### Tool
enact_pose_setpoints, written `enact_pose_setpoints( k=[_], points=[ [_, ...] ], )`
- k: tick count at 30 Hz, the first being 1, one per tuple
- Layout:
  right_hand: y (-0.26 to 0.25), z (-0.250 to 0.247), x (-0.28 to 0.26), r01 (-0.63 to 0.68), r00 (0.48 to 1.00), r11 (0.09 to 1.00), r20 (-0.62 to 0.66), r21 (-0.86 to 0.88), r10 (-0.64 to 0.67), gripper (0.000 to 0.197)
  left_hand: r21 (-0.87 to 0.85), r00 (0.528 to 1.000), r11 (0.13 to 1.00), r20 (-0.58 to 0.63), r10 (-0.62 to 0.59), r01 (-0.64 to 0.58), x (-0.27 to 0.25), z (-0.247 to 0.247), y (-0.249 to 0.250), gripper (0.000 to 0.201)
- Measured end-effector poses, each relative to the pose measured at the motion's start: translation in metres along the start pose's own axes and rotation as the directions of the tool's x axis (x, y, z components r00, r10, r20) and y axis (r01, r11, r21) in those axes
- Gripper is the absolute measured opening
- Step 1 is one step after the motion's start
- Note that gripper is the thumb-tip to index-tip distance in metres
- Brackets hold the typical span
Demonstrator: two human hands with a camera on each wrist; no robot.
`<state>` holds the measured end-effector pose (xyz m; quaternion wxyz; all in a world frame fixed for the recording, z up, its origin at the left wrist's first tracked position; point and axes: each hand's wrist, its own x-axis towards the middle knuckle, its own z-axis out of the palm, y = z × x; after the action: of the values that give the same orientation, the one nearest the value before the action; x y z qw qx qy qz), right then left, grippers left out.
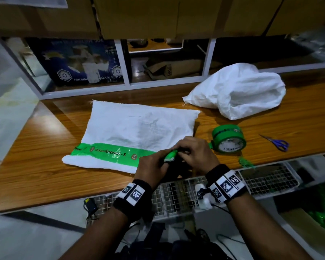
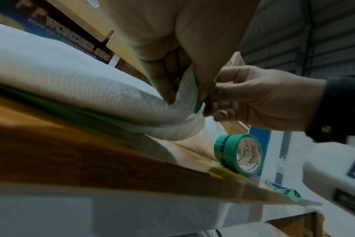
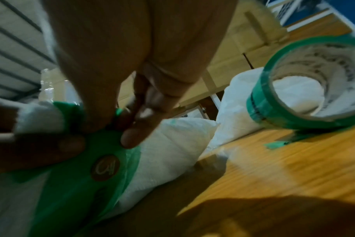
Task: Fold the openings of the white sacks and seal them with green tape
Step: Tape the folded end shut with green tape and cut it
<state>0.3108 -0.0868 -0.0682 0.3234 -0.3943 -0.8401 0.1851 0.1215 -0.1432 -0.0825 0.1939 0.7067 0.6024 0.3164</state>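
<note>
the flat white sack [image 1: 139,128] is lying on the wooden table [image 1: 45,177] with its near edge folded over, and a strip of green tape [image 1: 109,152] is running along that fold from the left corner toward the right. at the right end both hands are meeting. the left hand [image 1: 152,164] is pinching the lifted corner of the sack between curled fingers and thumb, and the right hand [image 1: 195,154], fingers also curled, is pinching the tape end against that corner, seemingly wrapping it round the edge. so this sack is looking nearly sealed, with only the right corner left to press down.

to the far right a second white sack [image 1: 240,91] is sitting crumpled with no tape showing on it, so that one is probably waiting for its fold and seal. the tape roll [image 1: 228,141] is standing just right of the hands, and scissors [image 1: 276,142] are lying further right on the table.
</note>
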Motion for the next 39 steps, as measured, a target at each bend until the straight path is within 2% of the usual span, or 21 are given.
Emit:
enact_pose_setpoints(
  k=[4, 7, 8, 10, 12, 13, 16, 19, 20, 23, 25, 26, 27, 28, 29, 30, 31, 32, 35, 37, 39],
  points=[
    [0.01, -0.003, -0.014, -0.011, 0.995, 0.99, -0.096, 0.142, 0.025, 0.029, 0.211, 0.979, 0.961, -0.063, 0.194, -0.177, 0.0, 0.005, 0.0, 0.052],
    [0.02, -0.004, -0.023, -0.151, 0.983, 0.932, -0.048, 0.33, 0.176, 0.04, 0.314, 0.951, 0.906, -0.035, 0.308, -0.283, 0.004, 0.013, 0.006, 0.052],
    [0.024, -0.007, -0.023, -0.207, 0.976, 0.919, 0.01, 0.335, 0.217, 0.04, 0.303, 0.957, 0.912, -0.002, 0.291, -0.277, 0.005, 0.014, 0.007, 0.056],
    [0.027, -0.014, -0.022, -0.259, 0.963, 0.957, 0.115, 0.129, 0.245, 0.031, 0.275, 0.975, 0.936, 0.071, 0.209, -0.22, 0.003, 0.012, 0.005, 0.069],
    [0.031, -0.021, -0.027, -0.258, 0.963, 0.963, 0.061, -0.082, 0.263, 0.028, 0.289, 0.989, 0.946, 0.061, 0.134, -0.146, -0.004, 0.002, -0.01, 0.075],
    [0.033, -0.024, -0.032, -0.274, 0.962, 0.956, -0.01, -0.1, 0.275, 0.03, 0.325, 0.994, 0.94, 0.043, 0.098, -0.107, -0.008, -0.005, -0.022, 0.076],
    [0.038, -0.024, -0.045, -0.332, 0.939, 0.943, -0.085, 0.031, 0.334, 0.039, 0.472, 0.986, 0.881, 0.157, -0.059, -0.022, -0.022, -0.019, -0.055, 0.086],
    [0.036, -0.02, -0.046, -0.502, 0.855, 0.786, 0.07, 0.361, 0.514, 0.039, 0.534, 0.968, 0.845, 0.214, -0.131, -0.004, -0.028, -0.012, -0.062, 0.09],
    [0.035, -0.021, -0.044, -0.527, 0.839, 0.768, 0.078, 0.364, 0.538, 0.036, 0.523, 0.973, 0.852, 0.182, -0.14, 0.024, -0.028, -0.007, -0.059, 0.09],
    [0.026, -0.031, -0.048, -0.502, 0.857, 0.863, -0.108, 0.054, 0.505, 0.028, 0.548, 0.953, 0.826, 0.158, -0.26, 0.135, -0.029, 0.008, -0.048, 0.098],
    [0.01, -0.029, -0.046, -0.385, 0.89, 0.913, -0.317, -0.133, 0.329, 0.028, 0.607, 0.919, 0.765, 0.141, -0.369, 0.215, -0.03, 0.023, -0.039, 0.095],
    [0.001, -0.022, -0.043, -0.288, 0.92, 0.935, -0.331, -0.209, 0.21, 0.029, 0.609, 0.906, 0.751, 0.121, -0.407, 0.256, -0.029, 0.03, -0.033, 0.091],
    [-0.004, -0.011, -0.04, -0.2, 0.958, 0.951, -0.249, -0.238, 0.139, 0.031, 0.595, 0.895, 0.751, 0.114, -0.431, 0.286, -0.028, 0.034, -0.028, 0.09],
    [-0.008, 0.003, -0.035, -0.145, 0.988, 0.963, -0.081, -0.225, 0.13, 0.038, 0.578, 0.887, 0.76, 0.125, -0.444, 0.298, -0.026, 0.036, -0.025, 0.091],
    [-0.01, 0.018, -0.033, -0.132, 0.979, 0.969, 0.128, -0.21, 0.161, 0.046, 0.561, 0.884, 0.773, 0.146, -0.443, 0.295, -0.025, 0.035, -0.025, 0.094],
    [-0.009, 0.034, -0.031, -0.134, 0.93, 0.961, 0.304, -0.243, 0.207, 0.052, 0.543, 0.887, 0.791, 0.165, -0.431, 0.284, -0.024, 0.031, -0.027, 0.096],
    [-0.003, 0.046, -0.028, -0.118, 0.881, 0.947, 0.409, -0.299, 0.239, 0.055, 0.524, 0.894, 0.808, 0.175, -0.412, 0.269, -0.024, 0.023, -0.032, 0.097],
    [0.003, 0.053, -0.023, -0.092, 0.859, 0.936, 0.448, -0.34, 0.248, 0.056, 0.513, 0.901, 0.819, 0.178, -0.394, 0.257, -0.026, 0.012, -0.037, 0.097],
    [0.018, 0.052, -0.004, -0.015, 0.859, 0.907, 0.458, -0.422, 0.228, 0.056, 0.546, 0.916, 0.801, 0.139, -0.377, 0.247, -0.046, -0.023, -0.058, 0.083],
    [0.01, 0.047, 0.008, 0.057, 0.838, 0.806, 0.467, -0.589, 0.282, 0.061, 0.562, 0.934, 0.773, 0.003, -0.358, 0.295, -0.064, -0.047, -0.073, 0.068],
    [-0.018, 0.049, 0.019, 0.1, 0.869, 0.748, 0.424, -0.656, 0.255, 0.053, 0.502, 0.916, 0.768, -0.176, -0.36, 0.399, -0.075, -0.069, -0.088, 0.06]
  ],
)
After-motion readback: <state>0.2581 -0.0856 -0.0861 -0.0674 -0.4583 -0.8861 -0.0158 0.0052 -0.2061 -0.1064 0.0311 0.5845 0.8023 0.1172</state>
